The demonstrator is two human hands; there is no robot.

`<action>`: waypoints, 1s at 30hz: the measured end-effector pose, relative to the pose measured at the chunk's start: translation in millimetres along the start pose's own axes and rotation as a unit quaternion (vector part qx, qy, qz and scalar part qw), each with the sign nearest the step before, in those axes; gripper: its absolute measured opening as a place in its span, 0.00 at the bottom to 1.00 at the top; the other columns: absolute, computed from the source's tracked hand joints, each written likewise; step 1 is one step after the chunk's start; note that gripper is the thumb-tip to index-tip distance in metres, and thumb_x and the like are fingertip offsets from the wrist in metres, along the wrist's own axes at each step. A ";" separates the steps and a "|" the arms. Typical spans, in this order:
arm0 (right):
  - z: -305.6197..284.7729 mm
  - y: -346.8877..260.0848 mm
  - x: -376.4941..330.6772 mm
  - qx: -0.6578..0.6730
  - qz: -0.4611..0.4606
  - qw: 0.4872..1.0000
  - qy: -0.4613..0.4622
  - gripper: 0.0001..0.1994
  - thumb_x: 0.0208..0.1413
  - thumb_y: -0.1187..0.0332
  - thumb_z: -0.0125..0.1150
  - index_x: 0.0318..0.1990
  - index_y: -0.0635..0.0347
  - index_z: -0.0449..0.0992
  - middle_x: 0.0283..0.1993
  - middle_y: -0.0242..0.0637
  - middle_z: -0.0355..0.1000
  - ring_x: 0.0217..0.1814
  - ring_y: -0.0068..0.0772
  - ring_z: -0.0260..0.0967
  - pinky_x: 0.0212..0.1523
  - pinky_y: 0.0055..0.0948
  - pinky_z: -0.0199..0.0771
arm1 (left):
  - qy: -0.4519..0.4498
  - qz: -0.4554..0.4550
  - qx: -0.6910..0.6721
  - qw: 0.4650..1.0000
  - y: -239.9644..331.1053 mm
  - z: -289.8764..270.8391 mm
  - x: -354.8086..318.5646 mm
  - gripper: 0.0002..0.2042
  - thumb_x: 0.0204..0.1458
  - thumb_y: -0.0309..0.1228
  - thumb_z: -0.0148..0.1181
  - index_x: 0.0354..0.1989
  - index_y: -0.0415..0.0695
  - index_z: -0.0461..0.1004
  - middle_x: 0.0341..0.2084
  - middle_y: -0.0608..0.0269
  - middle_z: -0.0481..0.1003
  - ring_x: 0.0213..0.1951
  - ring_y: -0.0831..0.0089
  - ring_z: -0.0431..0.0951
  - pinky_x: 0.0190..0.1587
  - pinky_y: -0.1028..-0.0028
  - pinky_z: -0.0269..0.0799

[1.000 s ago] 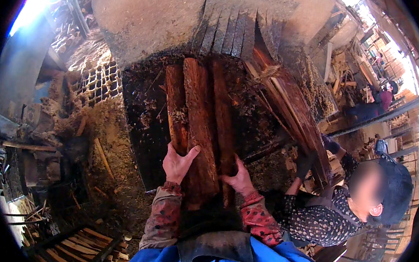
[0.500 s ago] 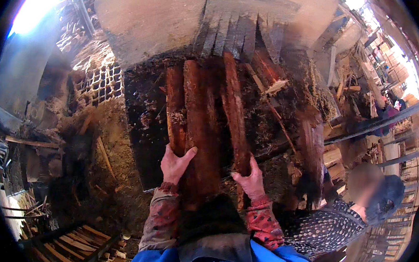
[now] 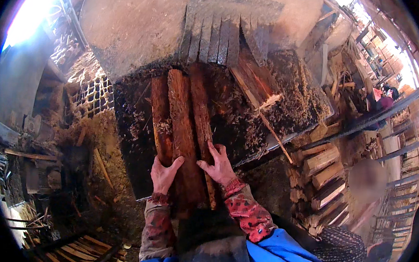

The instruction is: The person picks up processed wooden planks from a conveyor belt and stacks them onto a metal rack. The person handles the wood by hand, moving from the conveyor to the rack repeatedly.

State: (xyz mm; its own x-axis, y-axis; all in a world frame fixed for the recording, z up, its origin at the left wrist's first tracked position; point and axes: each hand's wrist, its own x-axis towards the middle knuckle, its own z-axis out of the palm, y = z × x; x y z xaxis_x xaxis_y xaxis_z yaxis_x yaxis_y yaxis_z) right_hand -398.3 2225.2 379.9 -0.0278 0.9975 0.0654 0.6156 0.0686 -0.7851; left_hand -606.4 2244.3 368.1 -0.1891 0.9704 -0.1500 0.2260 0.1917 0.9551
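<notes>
Three long reddish-brown wood slabs with bark lie side by side on a dark metal table, pointing away from me. My left hand (image 3: 164, 173) grips the near part of the left slab (image 3: 160, 113), its thumb resting on the wider middle slab (image 3: 181, 112). On the other side my right hand (image 3: 218, 166) is closed on the right slab (image 3: 200, 109), with the thumb toward the middle piece. The far ends lie just before a curtain of dark hanging strips (image 3: 210, 37). The slabs' near ends run down to my dark apron (image 3: 212, 241).
Bark crumbs litter the metal table (image 3: 127, 140). Another split slab (image 3: 253, 78) and a thin stick (image 3: 276, 137) lie to the right. Stacked timber (image 3: 327, 172) stands beyond the table's right edge, near a dark rail (image 3: 363, 121) and a person in a spotted top (image 3: 341, 247).
My right hand has brought the right slab leftward, closing its gap to the middle one. The person at right has shifted lower and away; the dark slab near them no longer shows, exposing stacked timber.
</notes>
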 end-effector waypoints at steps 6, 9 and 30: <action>-19.2 5.7 -11.0 0.045 -0.016 0.995 -0.093 0.36 0.50 0.54 0.61 0.63 0.60 0.56 0.60 0.57 0.49 0.63 0.58 0.50 0.60 0.42 0.56 | -0.018 -0.096 -0.054 0.994 37.1 -6.0 -30.9 0.24 0.39 0.38 0.71 0.40 0.33 0.72 0.35 0.60 0.76 0.36 0.75 0.74 0.42 0.75 0.69; -22.8 -2.0 -16.7 0.040 -0.046 0.991 -0.117 0.35 0.50 0.55 0.61 0.64 0.57 0.56 0.60 0.57 0.49 0.63 0.56 0.50 0.61 0.42 0.55 | -0.028 -0.123 -0.072 0.989 45.9 -9.6 -44.6 0.21 0.42 0.36 0.69 0.41 0.33 0.73 0.35 0.61 0.76 0.36 0.76 0.74 0.42 0.75 0.69; -261.4 183.7 117.9 -0.119 0.171 0.973 0.098 0.34 0.40 0.38 0.63 0.41 0.65 0.77 0.34 0.48 0.75 0.39 0.43 0.73 0.39 0.38 0.70 | -0.035 -0.122 -0.117 0.985 15.2 -5.9 -38.0 0.20 0.44 0.36 0.68 0.40 0.34 0.74 0.36 0.62 0.77 0.37 0.75 0.75 0.43 0.75 0.69</action>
State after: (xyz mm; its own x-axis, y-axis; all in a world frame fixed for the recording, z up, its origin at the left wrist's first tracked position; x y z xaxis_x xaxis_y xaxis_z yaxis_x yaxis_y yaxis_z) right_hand -82.6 2350.6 404.4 0.3484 0.9365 -0.0399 0.7280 -0.2972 -0.6178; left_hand -601.4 2209.4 389.8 -0.1422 0.9090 -0.3918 -0.0467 0.3892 0.9200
